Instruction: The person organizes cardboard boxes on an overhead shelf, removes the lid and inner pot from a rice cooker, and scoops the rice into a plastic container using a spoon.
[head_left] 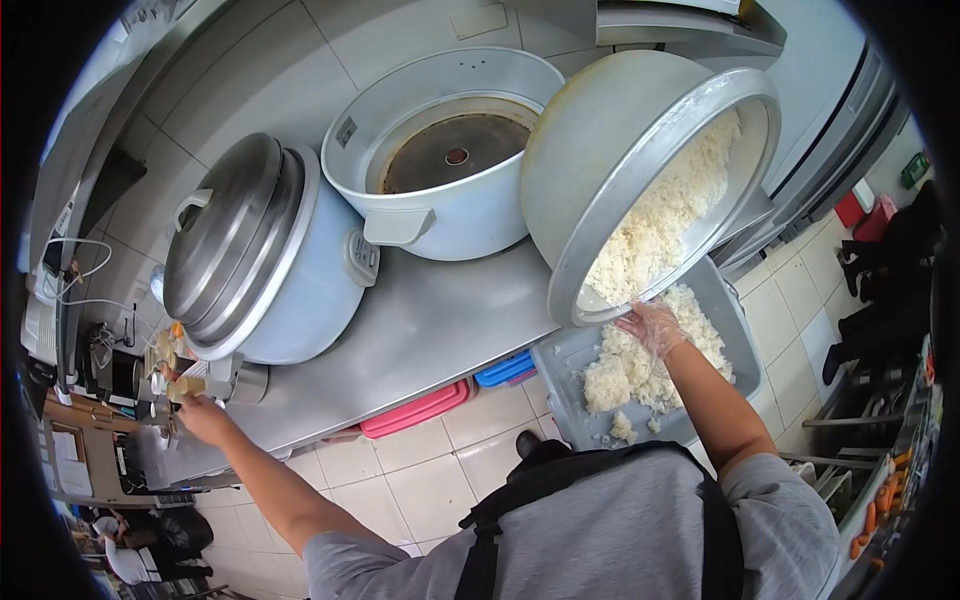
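Note:
A big metal rice pot (610,150) lies tipped on its side, its mouth facing down to the right, with cooked rice (660,215) inside. My right hand (652,328), in a clear plastic glove, grips the pot's lower rim. Below it, a grey plastic tub (570,385) holds a heap of loose rice (630,365). Far to the left, my left hand (205,418) is closed around a small tan thing (186,388) among items at the counter's end. What this thing is I cannot make out.
A rice cooker body (450,220) without its inner pot stands on the steel counter (430,310). Beside it is a lidded rice cooker (290,270). Red (415,408) and blue (505,368) lids show below the counter edge. Other people stand at the far right and lower left.

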